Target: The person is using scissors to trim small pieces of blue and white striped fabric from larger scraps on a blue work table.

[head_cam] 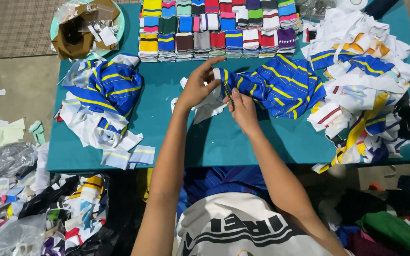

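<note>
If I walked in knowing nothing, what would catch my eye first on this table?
Probably the neat rows of folded striped cloth pieces in many colours along the far edge of the teal table. At the centre, the left hand and right hand hold a blue cloth with yellow stripes, a small dark tool between them. Loose heaps of trimmings flank them: a blue and white pile on the left, a mixed pile on the right.

Rows of folded striped collars (219, 28) line the far edge of a teal table (214, 142). A round tray (119, 28) holds brown fabric (74, 40). Fabric scraps (29, 213) cover the floor.
</note>
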